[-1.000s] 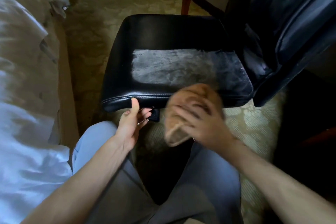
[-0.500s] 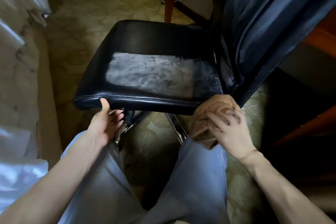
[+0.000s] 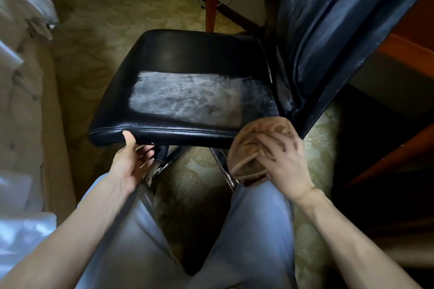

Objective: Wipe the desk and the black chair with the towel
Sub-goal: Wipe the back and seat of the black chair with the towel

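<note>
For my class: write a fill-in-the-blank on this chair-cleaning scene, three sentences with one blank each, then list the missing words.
1. The right hand holds a bunched brown ____.
2. Of the left hand, the ____ presses the near edge of the black chair, fingers reaching underneath.
3. A pale smeared patch lies in the middle of the chair's ____, left of the backrest.

Missing words: towel; thumb; seat.

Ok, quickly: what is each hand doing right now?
Left hand: open, thumb touching the front edge of the chair seat.
Right hand: gripping the bunched towel.
</note>
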